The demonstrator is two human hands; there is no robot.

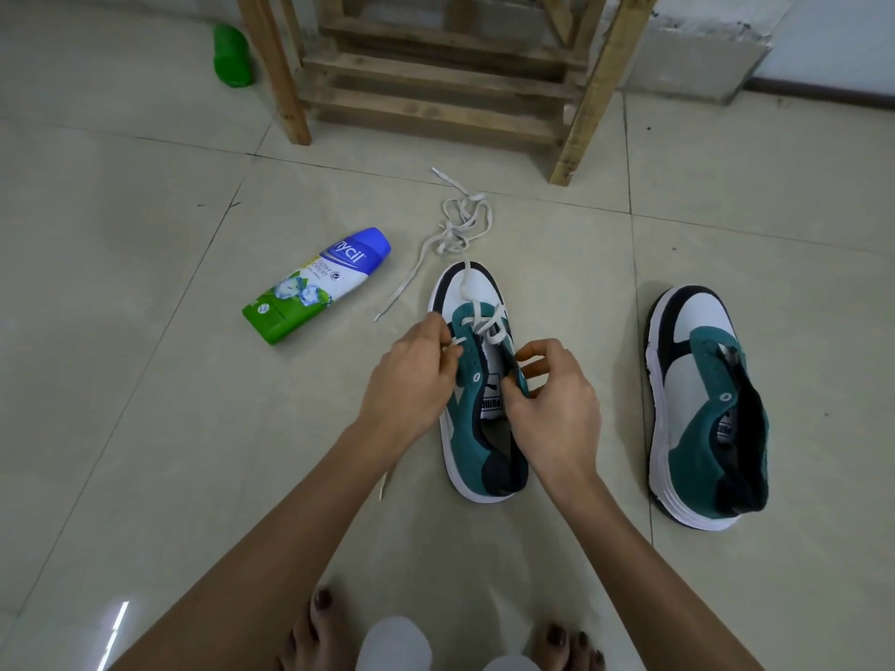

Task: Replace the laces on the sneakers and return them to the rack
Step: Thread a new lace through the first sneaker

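Observation:
A teal, white and navy sneaker [477, 452] stands on the tiled floor in the middle, toe pointing away from me. A white lace [465, 225] is threaded through its front eyelets and trails in a loose heap beyond the toe. My left hand [411, 375] pinches the lace at the sneaker's left eyelet row. My right hand [552, 394] grips the right eyelet flap beside the tongue. A second matching sneaker [702, 404] stands to the right with no lace visible. The wooden rack [436, 79] stands at the back.
A blue-capped powder bottle [315, 285] lies on its side left of the laced sneaker. A green bottle [232, 55] lies at the far left by the rack's leg. My bare feet [319, 632] show at the bottom edge.

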